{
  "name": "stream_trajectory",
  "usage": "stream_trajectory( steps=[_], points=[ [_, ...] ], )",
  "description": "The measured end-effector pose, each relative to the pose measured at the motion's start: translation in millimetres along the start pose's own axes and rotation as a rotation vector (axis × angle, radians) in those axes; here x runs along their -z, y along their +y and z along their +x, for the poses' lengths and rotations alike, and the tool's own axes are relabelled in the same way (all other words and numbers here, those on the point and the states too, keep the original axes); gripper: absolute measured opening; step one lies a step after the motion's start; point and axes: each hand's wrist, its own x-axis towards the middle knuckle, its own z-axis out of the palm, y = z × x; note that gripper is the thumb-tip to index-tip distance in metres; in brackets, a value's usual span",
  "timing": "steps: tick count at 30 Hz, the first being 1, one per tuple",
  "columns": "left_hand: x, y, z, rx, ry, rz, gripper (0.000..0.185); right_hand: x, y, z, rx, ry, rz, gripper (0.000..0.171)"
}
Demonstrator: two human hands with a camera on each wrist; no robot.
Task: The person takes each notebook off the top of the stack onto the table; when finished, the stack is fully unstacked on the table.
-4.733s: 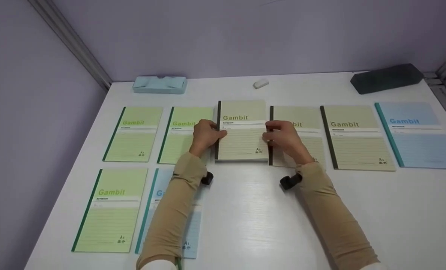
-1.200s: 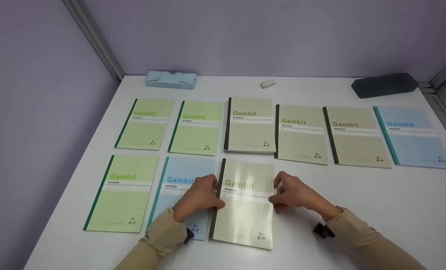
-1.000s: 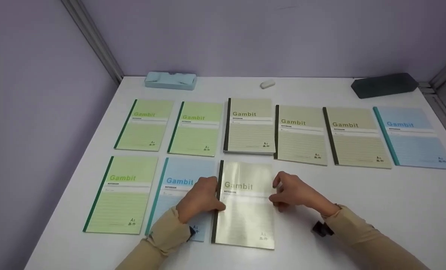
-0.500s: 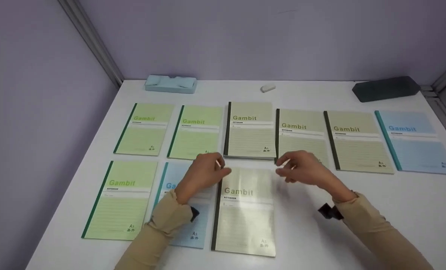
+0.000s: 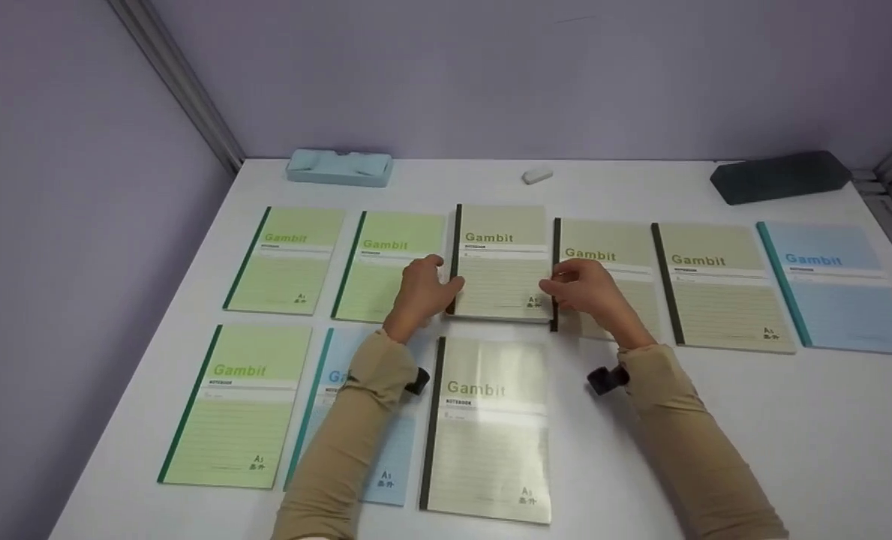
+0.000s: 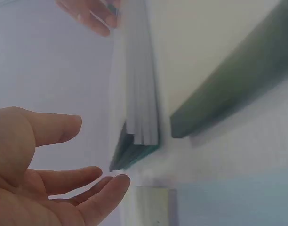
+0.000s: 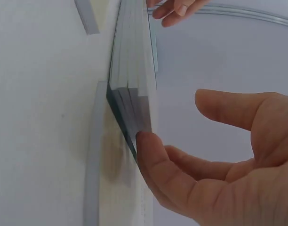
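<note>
The left hand [image 5: 421,292] and right hand [image 5: 584,289], fingers relaxed and apart, flank a beige stack [image 5: 500,262] of thin, flat notebooks mid-way along the table's [image 5: 753,420] far row, the right fingers touching its edge. Green notebooks [image 5: 389,264] and beige notebooks [image 5: 611,277] crowd either side; a glossy beige notebook [image 5: 487,427] lies just before it.

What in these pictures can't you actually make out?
- How many notebooks the middle stack holds: head view sees only the top cover; the wrist views blur its edges.
- The blue notebook in the near row: the left sleeve hides much of its cover.
- The small print on every cover: too small in the head view.
- Whether the left hand and right hand grip the stack or only touch it: unclear.
</note>
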Motion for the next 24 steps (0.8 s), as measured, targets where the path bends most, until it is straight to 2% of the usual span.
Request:
stream_trajectory(
  steps=[3, 5, 9, 13, 17, 20, 24],
  points=[
    [-3.8, -8.8, 7.4, 0.072, -0.006, -0.017, 0.047, -3, 3, 5, -0.022, -0.002, 0.009, 0.051],
    [-5.8, -11.8, 10.5, 0.088, -0.008, -0.048, 0.044, -4, 3, 7, -0.037, 0.0, 0.005, 0.052],
    [-8.8, -11.9, 15.2, 0.046, -0.022, -0.099, 0.018, -4, 1, 11, -0.06, 0.033, -0.021, 0.053],
    [-10.5, -10.7, 18.0, -0.01, -0.033, -0.104, 0.024, -4, 1, 16, -0.06, 0.059, -0.033, 0.05],
    [-11.0, -10.1, 20.3, 0.007, -0.057, -0.122, 0.012, -4, 4, 21, -0.037, 0.07, -0.044, 0.027],
    [-11.3, -10.3, 22.0, 0.042, -0.065, -0.127, 0.022, -3, 5, 23, -0.016, 0.071, -0.056, 0.019],
    [-11.5, -10.7, 23.8, 0.069, -0.062, -0.117, 0.041, -2, 3, 26, -0.015, 0.086, -0.065, 0.032]
  ],
)
